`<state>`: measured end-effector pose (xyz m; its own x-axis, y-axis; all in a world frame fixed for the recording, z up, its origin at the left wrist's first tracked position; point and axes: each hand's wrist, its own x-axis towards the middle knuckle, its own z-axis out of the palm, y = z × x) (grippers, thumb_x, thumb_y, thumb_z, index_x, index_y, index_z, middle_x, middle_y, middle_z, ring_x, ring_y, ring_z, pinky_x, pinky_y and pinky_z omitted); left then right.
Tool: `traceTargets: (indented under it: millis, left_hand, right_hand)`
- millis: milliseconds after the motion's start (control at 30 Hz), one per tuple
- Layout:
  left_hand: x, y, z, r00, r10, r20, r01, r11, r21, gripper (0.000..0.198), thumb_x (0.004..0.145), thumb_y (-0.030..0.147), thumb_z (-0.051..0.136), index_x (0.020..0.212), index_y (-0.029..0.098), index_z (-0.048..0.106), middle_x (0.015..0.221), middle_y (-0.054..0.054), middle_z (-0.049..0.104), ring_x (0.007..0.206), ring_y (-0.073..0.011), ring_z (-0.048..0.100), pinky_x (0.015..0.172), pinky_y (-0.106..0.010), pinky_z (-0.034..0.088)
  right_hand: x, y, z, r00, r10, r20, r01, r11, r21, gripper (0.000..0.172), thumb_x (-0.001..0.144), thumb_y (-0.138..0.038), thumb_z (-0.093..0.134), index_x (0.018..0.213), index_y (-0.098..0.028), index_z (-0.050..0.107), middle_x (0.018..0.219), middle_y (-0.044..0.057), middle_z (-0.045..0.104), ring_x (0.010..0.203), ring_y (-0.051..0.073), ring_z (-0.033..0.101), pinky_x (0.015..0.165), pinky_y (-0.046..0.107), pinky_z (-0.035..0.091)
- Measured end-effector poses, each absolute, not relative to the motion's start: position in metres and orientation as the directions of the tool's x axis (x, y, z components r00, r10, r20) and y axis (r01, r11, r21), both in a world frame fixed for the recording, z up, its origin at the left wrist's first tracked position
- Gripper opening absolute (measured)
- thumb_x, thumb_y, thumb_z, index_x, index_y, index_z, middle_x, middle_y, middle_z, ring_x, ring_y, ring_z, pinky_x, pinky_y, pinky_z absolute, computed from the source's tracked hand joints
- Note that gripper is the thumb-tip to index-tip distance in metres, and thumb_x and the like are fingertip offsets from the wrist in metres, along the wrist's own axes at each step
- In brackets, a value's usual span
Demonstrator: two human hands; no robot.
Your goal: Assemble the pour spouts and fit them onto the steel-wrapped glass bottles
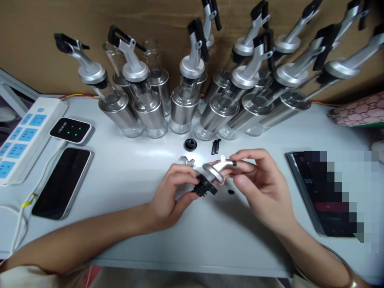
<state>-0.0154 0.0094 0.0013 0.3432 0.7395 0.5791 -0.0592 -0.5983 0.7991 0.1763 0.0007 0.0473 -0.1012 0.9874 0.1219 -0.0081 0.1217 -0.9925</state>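
One silver spout point(222, 165), black-tipped | ribbed black stopper point(205, 185): left hand point(171, 196) pinching | right hand point(265, 188) gripping spout

Bottles point(155, 106): clear glossy glass, brushed-looking metal sleeves point(184, 114)
Spout point(214, 172), before bottles: smooth satin silver
Stopper point(205, 186), before bottles: black plastic or rubber
Table point(210, 248), under bottles: smooth, faintly glossy
Board point(171, 24), behind bottles: matt, cardboard-like
Phone point(63, 184), left of bottles: glossy, glass-like
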Motion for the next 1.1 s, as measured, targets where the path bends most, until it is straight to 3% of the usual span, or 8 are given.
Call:
traceTargets:
  millis: [133,267,400,533,733,1000,1100]
  left_hand:
    - [-0.012,0.008,0.000,0.306,0.769,0.561,-0.031,-0.581,0.813,0.024,0.096,0.023,0.049,0.120,0.024,0.047,0.107,-0.007,0.048,0.102,-0.0189,0.052,0.085,-0.034,0.054]
    - [-0.011,0.007,0.001,0.337,0.791,0.510,-0.049,-0.526,0.849,0.041,0.098,0.028,0.046,0.137,0.027,0.036,0.122,-0.010,0.041,0.111,-0.0190,0.049,0.085,-0.030,0.056]
    - [-0.015,0.008,0.004,0.455,0.762,0.461,0.035,-0.533,0.846,0.052,0.100,0.032,0.040,0.148,0.029,0.022,0.132,-0.013,0.039,0.120,-0.0230,0.047,0.091,-0.037,0.055]
    - [-0.018,0.009,0.008,0.517,0.710,0.479,0.094,-0.603,0.792,0.053,0.099,0.032,0.042,0.148,0.026,0.024,0.130,-0.014,0.042,0.123,-0.0255,0.045,0.102,-0.045,0.048]
    - [-0.016,0.008,0.004,0.513,0.755,0.409,0.007,-0.479,0.878,0.053,0.098,0.036,0.043,0.146,0.031,0.023,0.129,-0.011,0.038,0.119,-0.0243,0.047,0.092,-0.039,0.055]
    - [-0.014,0.006,0.002,0.527,0.717,0.456,0.025,-0.549,0.835,0.045,0.100,0.037,0.036,0.142,0.025,0.026,0.123,-0.012,0.040,0.119,-0.0250,0.043,0.100,-0.044,0.046]
    - [-0.015,0.006,0.003,0.522,0.725,0.449,0.074,-0.564,0.823,0.043,0.100,0.038,0.035,0.141,0.026,0.027,0.117,-0.011,0.042,0.110,-0.0243,0.047,0.095,-0.043,0.048]
  right_hand:
    - [0.176,-0.003,0.043,-0.276,0.951,0.138,0.069,0.163,-0.984,0.044,0.080,-0.032,0.073,0.121,-0.034,0.059,0.109,0.004,0.067,0.095,0.018,0.068,0.077,0.029,0.059]
    - [0.170,-0.007,0.040,-0.259,0.956,0.136,0.148,0.178,-0.973,0.056,0.075,-0.018,0.077,0.124,-0.037,0.060,0.122,0.002,0.066,0.103,0.019,0.067,0.084,0.030,0.059]
    - [0.166,-0.010,0.038,-0.153,0.980,0.126,0.169,0.152,-0.974,0.044,0.076,-0.014,0.074,0.115,-0.034,0.067,0.112,0.000,0.073,0.086,0.016,0.073,0.078,0.029,0.062]
    - [0.166,-0.011,0.036,-0.077,0.982,0.174,0.187,0.186,-0.965,0.037,0.074,-0.014,0.076,0.104,-0.036,0.072,0.093,-0.005,0.077,0.072,0.012,0.072,0.070,0.024,0.061]
    - [0.168,-0.008,0.039,-0.125,0.965,0.230,0.219,0.253,-0.942,0.041,0.072,-0.015,0.078,0.108,-0.035,0.071,0.094,-0.003,0.076,0.075,0.014,0.071,0.071,0.027,0.060]
    - [0.167,-0.009,0.038,-0.136,0.937,0.321,0.227,0.345,-0.911,0.040,0.068,-0.010,0.080,0.102,-0.031,0.074,0.093,0.000,0.078,0.079,0.016,0.073,0.074,0.028,0.060]
    - [0.165,-0.010,0.038,-0.118,0.937,0.329,0.225,0.347,-0.910,0.039,0.067,-0.008,0.080,0.098,-0.031,0.075,0.089,0.000,0.078,0.076,0.017,0.074,0.070,0.028,0.061]
